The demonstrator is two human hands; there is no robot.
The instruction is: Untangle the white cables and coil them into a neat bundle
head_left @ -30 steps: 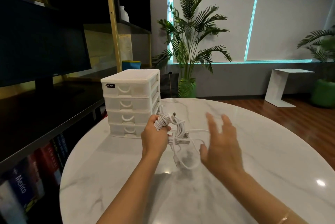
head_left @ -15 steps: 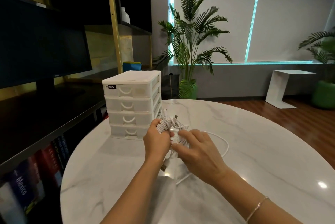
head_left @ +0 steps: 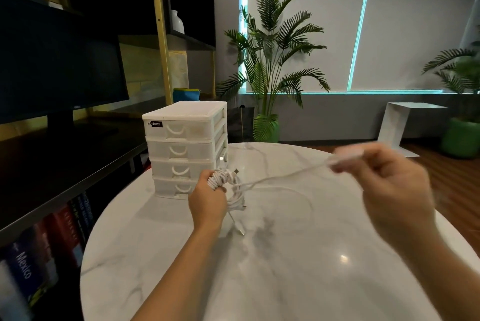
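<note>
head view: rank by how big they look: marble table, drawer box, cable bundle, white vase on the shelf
1. Table, by far the largest.
2. Drawer box.
3. Cable bundle gripped by the left hand.
4. Vase, smallest, though it stands farther back, so its true size against the bundle is unsure.

On my round marble worktop (head_left: 285, 281) a white four-drawer organizer (head_left: 185, 148) stands at the far left edge. To my left a dark monitor (head_left: 57, 66) sits on a black shelf unit (head_left: 65, 165) with books (head_left: 52, 248) below and a white vase (head_left: 178, 22) higher up. Ahead, a tall palm (head_left: 272, 61) grows in a green pot by the window blinds (head_left: 415, 22), with a white side table (head_left: 405, 123) and another potted plant (head_left: 462, 102) on my right.
</note>
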